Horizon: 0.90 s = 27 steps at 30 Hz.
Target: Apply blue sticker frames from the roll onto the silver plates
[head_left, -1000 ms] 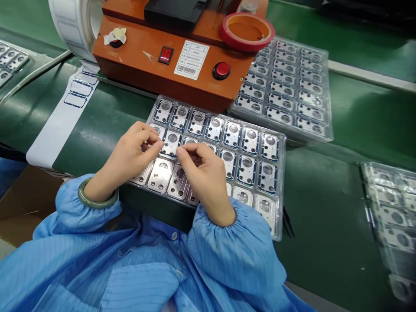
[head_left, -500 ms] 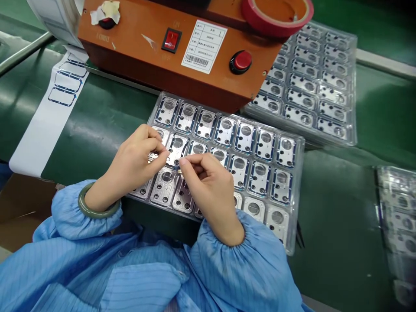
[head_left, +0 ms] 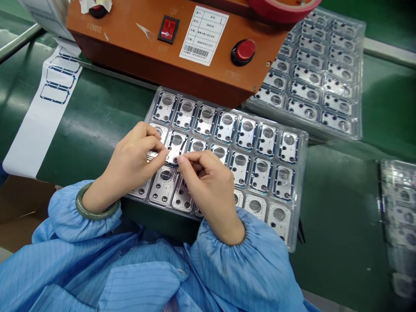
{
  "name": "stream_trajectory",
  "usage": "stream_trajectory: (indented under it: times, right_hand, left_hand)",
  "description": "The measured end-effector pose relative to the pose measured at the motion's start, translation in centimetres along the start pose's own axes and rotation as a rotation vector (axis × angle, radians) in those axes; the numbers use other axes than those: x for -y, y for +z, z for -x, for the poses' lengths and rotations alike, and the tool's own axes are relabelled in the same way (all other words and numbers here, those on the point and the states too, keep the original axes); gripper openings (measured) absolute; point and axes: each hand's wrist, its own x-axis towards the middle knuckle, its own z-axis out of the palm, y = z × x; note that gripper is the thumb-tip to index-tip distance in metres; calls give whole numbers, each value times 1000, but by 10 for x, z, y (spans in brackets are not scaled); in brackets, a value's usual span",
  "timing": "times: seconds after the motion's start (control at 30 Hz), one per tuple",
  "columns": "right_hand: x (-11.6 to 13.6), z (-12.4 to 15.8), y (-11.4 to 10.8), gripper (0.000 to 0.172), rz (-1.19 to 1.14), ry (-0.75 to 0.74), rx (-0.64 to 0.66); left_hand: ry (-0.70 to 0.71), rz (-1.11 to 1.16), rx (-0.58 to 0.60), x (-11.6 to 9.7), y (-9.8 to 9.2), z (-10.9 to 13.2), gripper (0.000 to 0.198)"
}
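My left hand [head_left: 139, 151] is closed in a pinch at the lower left corner of a thin blue frame sticker [head_left: 184, 147]. My right hand [head_left: 209, 184] pinches at its lower right corner, thumb and forefinger together. The sticker lies along the edges of a silver metal plate [head_left: 176, 149] with a round window and small dark holes. This plate sits in the middle row of a clear plastic tray [head_left: 300, 173]. My fingers partly hide the corners and some neighbouring plates. Several plates in the tray bear blue frames; plates in the front row show bare metal edges.
An orange machine [head_left: 156, 65] with a red switch and button stands behind the tray. A white backing strip [head_left: 35, 125] with blue frames hangs at left. Stacked plate trays [head_left: 325, 78] stand back right, another tray [head_left: 401, 216] far right. Dark tweezer tips [head_left: 301, 232] show beside my tray.
The view has shifted slightly, so the machine sits higher in the picture. Both hands keep their pinch at the same plate, with hardly any movement.
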Motion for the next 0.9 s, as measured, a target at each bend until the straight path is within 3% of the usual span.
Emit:
stream_trajectory:
  times: [0.9]
  right_hand:
    - [-2,1,1,13,40,-54,-19]
  left_hand:
    - [44,-61,5,1,1,1,8]
